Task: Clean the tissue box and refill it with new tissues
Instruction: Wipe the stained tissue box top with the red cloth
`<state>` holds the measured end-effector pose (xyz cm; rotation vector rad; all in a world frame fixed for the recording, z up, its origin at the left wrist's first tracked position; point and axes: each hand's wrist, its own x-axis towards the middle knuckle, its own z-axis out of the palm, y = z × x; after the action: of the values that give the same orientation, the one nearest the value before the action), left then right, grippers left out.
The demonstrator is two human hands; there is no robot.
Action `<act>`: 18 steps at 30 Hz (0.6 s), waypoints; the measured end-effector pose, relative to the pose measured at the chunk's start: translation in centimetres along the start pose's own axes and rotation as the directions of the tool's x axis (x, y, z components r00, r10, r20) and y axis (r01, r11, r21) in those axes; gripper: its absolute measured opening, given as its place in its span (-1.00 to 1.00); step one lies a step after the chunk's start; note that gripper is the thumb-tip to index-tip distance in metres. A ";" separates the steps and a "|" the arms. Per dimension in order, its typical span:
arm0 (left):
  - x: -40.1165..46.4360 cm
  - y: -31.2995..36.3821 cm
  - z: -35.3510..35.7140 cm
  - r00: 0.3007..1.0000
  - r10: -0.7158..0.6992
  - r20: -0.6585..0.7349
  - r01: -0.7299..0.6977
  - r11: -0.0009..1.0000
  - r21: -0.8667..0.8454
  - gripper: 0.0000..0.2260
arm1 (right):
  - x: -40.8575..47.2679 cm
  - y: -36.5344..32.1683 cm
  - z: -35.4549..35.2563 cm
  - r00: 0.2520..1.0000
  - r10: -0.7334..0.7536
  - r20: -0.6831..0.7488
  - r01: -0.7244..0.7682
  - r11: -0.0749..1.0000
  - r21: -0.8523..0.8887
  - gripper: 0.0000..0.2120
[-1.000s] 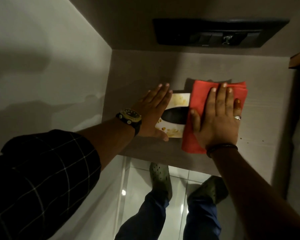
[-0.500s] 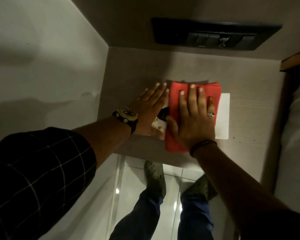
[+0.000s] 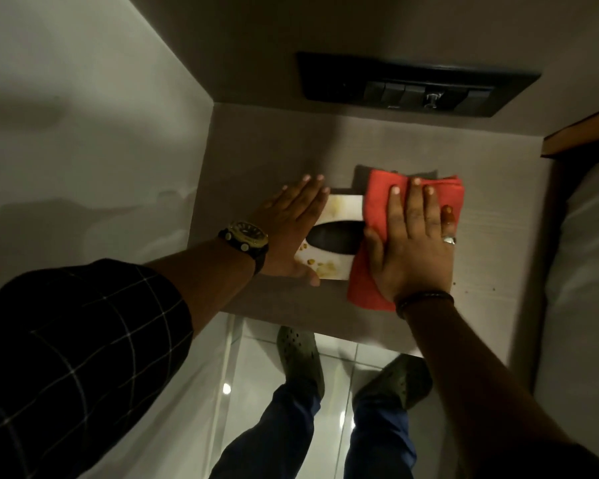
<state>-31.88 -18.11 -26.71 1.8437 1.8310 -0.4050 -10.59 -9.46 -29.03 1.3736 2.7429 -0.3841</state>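
A white tissue box (image 3: 343,207) with a dark oval opening lies flat on a grey shelf (image 3: 256,150). Yellow-brown stains mark its top near the far and near edges. My left hand (image 3: 291,229) rests flat on the box's left end, fingers straight. My right hand (image 3: 412,236) presses a folded red cloth (image 3: 374,209) flat onto the right part of the box, fingers spread and straight. The cloth hides the box's right end.
A dark switch panel (image 3: 415,84) is set in the wall behind the shelf. A white wall closes the left side, and a wooden edge (image 3: 581,133) and pale bedding (image 3: 588,271) lie at the right. Below the shelf's front edge are a tiled floor and my shoes.
My right hand slid the red cloth left over the box half a second ago, then back right, uncovering the stained left part and oval opening. My left hand stayed put.
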 end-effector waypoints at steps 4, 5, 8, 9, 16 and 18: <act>0.0 0.1 -0.1 1.000 0.011 -0.003 -0.011 1.000 0.001 0.28 | 0.1 -1.7 0.0 0.926 0.377 -0.023 -0.376 0.925 0.056 -0.34; 0.0 0.0 -0.1 1.000 0.010 -0.009 -0.010 1.000 0.006 0.28 | 0.3 -2.5 0.1 0.875 0.484 -0.027 -0.480 0.873 0.091 -0.33; 0.3 -0.1 0.0 1.000 0.012 -0.010 -0.011 1.000 0.006 0.26 | 0.8 -5.1 0.5 0.783 0.621 -0.030 -0.611 0.777 0.152 -0.33; 0.4 0.0 0.0 1.000 0.013 -0.006 -0.013 1.000 0.005 0.25 | 0.7 -5.5 0.7 0.810 0.585 -0.039 -0.575 0.805 0.144 -0.34; 0.3 0.0 0.1 1.000 0.022 -0.010 -0.022 1.000 -0.014 0.24 | -1.0 -3.6 0.9 0.984 -0.167 0.069 0.169 0.986 -0.018 -0.37; 0.2 0.0 0.1 1.000 0.022 -0.014 -0.023 0.999 -0.032 0.25 | -0.8 -1.6 0.3 0.907 -0.402 0.123 0.410 0.911 -0.044 -0.37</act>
<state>-31.91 -18.01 -26.91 1.8484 1.8137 -0.3537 -11.41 -11.12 -28.90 0.7284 2.9026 -0.3647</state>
